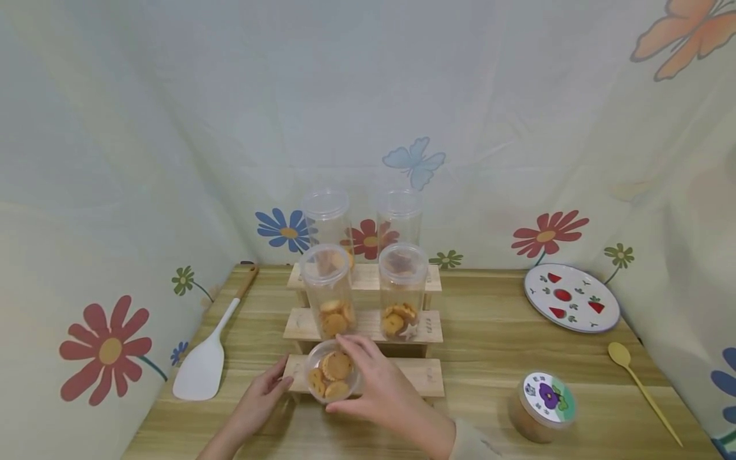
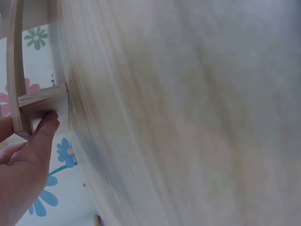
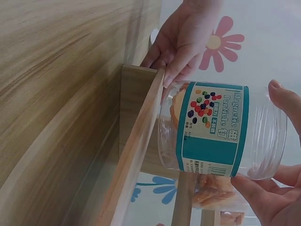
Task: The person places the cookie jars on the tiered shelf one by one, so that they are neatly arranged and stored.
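A clear plastic jar of cookies (image 1: pixel 337 369) stands over the lowest step of a tiered wooden rack (image 1: pixel 422 377). My right hand (image 1: pixel 382 383) holds this jar near its top, thumb on one side and fingers on the other. A teal label (image 3: pixel 211 127) wraps the jar in the right wrist view. My left hand (image 1: pixel 261 399) grips the left end of the lowest step, its fingers reaching under the board (image 2: pixel 18 70) in the left wrist view. On the middle step are two lidded cookie jars, one left (image 1: pixel 330 300) and one right (image 1: pixel 402 297).
Two more clear jars (image 1: pixel 326 204) stand on the top step. To the left lies a white spatula (image 1: pixel 201 367). At the right are a short tub (image 1: pixel 540 409) with a printed lid, a yellow spoon (image 1: pixel 641 383) and a strawberry-patterned plate (image 1: pixel 586 291). A curtain backs the table.
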### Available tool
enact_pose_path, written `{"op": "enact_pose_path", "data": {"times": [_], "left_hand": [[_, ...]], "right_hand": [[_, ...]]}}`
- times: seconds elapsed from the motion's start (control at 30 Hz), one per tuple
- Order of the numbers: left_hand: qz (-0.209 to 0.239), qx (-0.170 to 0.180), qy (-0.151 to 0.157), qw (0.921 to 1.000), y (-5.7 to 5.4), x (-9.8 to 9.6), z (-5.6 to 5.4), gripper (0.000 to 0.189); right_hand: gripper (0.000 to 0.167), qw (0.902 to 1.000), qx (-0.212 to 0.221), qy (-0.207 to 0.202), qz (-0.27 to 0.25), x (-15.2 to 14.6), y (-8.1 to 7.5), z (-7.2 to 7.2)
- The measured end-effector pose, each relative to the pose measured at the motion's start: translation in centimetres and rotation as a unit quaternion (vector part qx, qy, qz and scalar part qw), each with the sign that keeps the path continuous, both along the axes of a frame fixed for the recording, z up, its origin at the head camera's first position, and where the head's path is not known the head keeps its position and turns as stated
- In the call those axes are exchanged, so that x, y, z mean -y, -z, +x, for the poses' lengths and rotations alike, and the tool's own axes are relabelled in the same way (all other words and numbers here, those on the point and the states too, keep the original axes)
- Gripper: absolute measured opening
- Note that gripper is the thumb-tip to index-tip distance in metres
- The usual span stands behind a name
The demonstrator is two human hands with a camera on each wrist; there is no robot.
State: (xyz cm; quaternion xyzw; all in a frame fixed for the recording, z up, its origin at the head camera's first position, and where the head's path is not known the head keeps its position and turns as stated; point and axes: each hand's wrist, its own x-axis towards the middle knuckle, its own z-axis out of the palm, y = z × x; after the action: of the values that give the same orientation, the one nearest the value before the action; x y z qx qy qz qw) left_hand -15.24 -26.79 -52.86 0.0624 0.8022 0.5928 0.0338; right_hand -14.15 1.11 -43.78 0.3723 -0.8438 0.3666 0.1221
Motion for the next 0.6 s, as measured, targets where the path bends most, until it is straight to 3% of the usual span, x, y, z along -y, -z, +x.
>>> {"op": "enact_pose_path", "data": {"times": [0.6], "left_hand": [[0.011, -0.004, -0.009, 0.9999, -0.19, -0.25, 0.19, 0.053]], "right_hand": [[0.097, 0.9992, 0.033, 0.015, 0.014, 0.76, 0.76, -0.62]]}}
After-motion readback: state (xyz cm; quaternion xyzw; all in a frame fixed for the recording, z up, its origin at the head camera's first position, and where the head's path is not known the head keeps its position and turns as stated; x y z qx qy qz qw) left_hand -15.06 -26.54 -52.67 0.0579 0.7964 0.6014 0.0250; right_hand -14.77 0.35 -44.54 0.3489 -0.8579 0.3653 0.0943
